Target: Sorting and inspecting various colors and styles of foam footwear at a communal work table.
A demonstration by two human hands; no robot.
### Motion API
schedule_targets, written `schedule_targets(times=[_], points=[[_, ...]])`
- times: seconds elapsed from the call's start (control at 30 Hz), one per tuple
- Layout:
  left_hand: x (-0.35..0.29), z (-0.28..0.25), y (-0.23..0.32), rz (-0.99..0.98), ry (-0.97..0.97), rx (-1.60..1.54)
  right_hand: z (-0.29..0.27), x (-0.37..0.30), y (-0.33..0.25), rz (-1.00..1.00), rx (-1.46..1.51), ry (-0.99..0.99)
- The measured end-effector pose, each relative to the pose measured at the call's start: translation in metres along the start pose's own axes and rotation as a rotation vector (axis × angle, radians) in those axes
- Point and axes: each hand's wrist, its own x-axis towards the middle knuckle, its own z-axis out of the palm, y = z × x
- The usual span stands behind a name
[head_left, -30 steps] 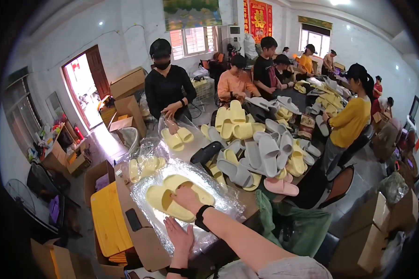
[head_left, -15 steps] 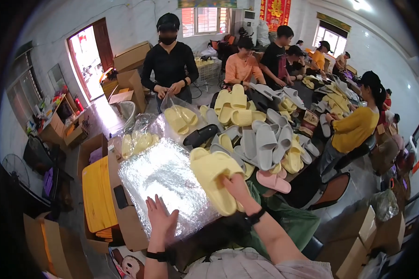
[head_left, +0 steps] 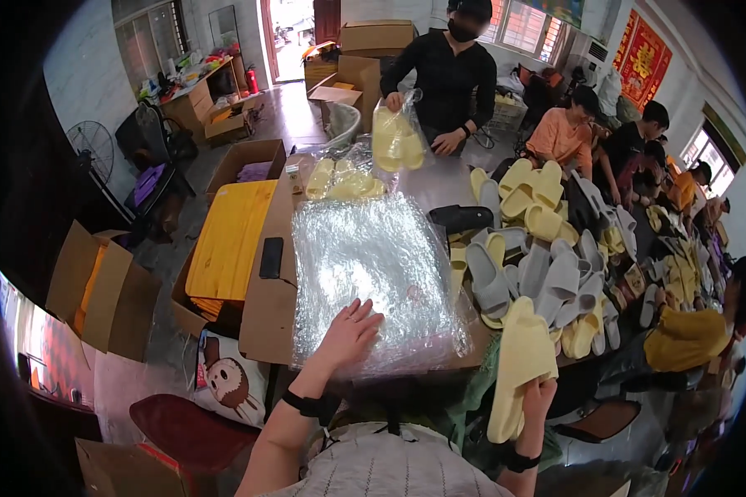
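Yellow slipper [head_left: 512, 364] in the right hand [head_left: 540, 398], long axis running away from the body

The slipper is held at the person's right, off the near edge of the table [head_left: 448, 184], with a green sack [head_left: 477, 388] partly behind it. Its long axis runs nearly straight up the view, the far end leaning slightly right. The strap lies toward the far half, so the toe end appears to point away from the person and the heel back toward the lap; whether a second slipper is pressed against this one is hard to tell from this angle. The right hand's fingers are bent closed at the strap's opening and have hold of it.

The left hand [head_left: 354, 334] lies palm down on a shiny plastic sheet [head_left: 373, 248], fingers extended and a little apart, gripping nothing. Left of the sheet, a black phone [head_left: 271, 258] rests on a cardboard flap [head_left: 267, 327], beside a yellow stack [head_left: 230, 240].

Beyond the held slipper's far end spreads a heap of grey and yellow slippers [head_left: 547, 273], with a black slipper [head_left: 460, 219] at its left edge. Across the table, a co-worker in black [head_left: 443, 79] holds up a clear bag of yellow slippers [head_left: 398, 137]. More bagged slippers [head_left: 340, 178] lie at the sheet's far edge.
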Motion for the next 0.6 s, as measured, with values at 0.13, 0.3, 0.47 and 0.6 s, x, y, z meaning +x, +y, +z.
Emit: schedule_targets(times=[0.13,0.3,0.47,0.6], points=[[0.005,-0.006,0.002,-0.082,0.040,-0.268,0.038,-0.002,-0.036,-0.116,-0.147,-0.132],[0.007,-0.010,0.000,-0.160,0.060,-0.456,0.097,-0.008,-0.077,-0.383,-0.401,-0.476],[0.012,-0.017,0.004,-0.266,0.025,-0.694,0.126,-0.018,-0.054,-0.263,-0.828,-0.720],[0.012,-0.031,0.024,-0.207,0.028,-0.507,0.147,-0.019,-0.051,-0.271,-0.801,-0.644]])
